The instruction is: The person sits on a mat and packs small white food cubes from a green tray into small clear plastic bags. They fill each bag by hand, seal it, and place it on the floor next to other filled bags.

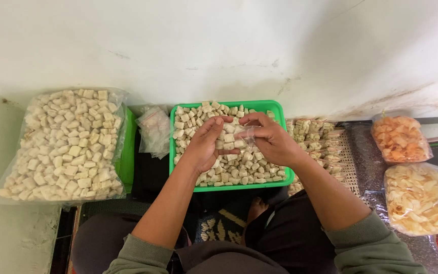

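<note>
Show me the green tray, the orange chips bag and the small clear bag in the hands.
green tray (229, 187), head view, front rim.
orange chips bag (400, 138), head view, middle.
small clear bag (243, 134), head view, plastic between the hands.

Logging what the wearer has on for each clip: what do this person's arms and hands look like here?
Both hands are bare: left hand, right hand, no gloves, rings or watch visible. The forearms are uncovered, with grey-green long fabric sleeves pushed up to about the elbows on both arms. The cuffs look ribbed. No markings show on the sleeves.
</note>
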